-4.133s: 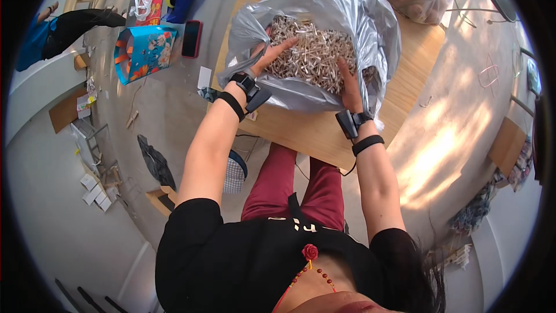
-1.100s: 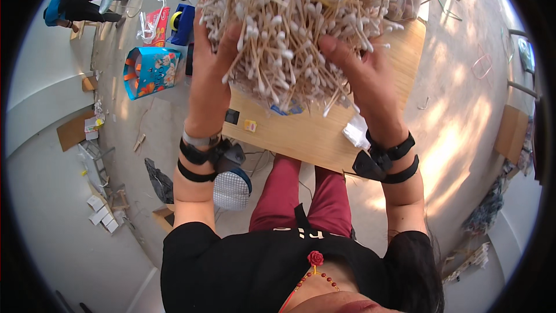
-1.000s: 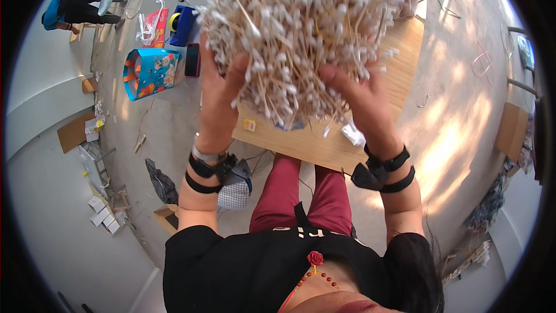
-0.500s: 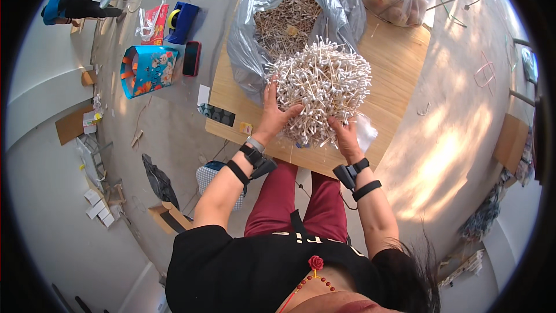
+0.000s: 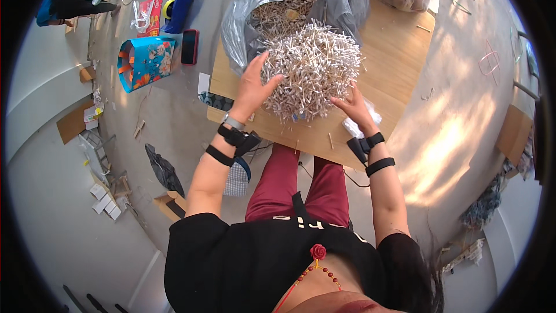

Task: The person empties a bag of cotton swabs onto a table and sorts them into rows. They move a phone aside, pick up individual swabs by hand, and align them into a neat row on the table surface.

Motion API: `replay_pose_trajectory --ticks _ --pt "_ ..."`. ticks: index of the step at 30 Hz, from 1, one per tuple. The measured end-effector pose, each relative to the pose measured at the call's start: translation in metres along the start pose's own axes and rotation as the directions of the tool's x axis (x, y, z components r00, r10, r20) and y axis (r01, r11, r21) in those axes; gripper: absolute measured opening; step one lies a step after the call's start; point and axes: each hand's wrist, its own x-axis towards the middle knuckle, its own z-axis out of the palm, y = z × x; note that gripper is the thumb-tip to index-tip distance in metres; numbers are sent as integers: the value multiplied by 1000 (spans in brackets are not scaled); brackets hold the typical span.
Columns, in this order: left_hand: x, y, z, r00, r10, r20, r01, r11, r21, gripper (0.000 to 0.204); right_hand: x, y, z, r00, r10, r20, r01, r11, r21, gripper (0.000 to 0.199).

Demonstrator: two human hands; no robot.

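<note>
1. L hand (image 5: 252,88) & R hand (image 5: 355,109) moved wider apart vs 0.5 s ago; fingers spread, not clamped on anything. Light contact w/ swab pile (image 5: 313,72): can't tell.
2. Swab pile on table (image 5: 399,69), btwn hands, just in front of bag (image 5: 236,35).
3. Prob. part done: one big clump out; lots of swabs (image 5: 284,8) left in bag.
4. Also diff.: stray swabs (image 5: 331,141) nr front edge show plainer now; R hand's by white plastic (image 5: 375,115).
</note>
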Motion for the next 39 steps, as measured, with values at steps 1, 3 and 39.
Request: replay_pose_trajectory --ticks 1,3,39 --pt "2 9 -11 1000 -8 2 8 1000 0 70 -4 -6 -9 998 64 24 -63 996 -60 97" --pt "11 33 -33 968 -232 -100 222 970 -101 56 -6 -20 -35 992 122 15 -117 974 -197 96" --pt "183 74 -161 875 28 -484 -295 823 -486 28 155 -295 -39 676 -581 -453 672 738 56 20"
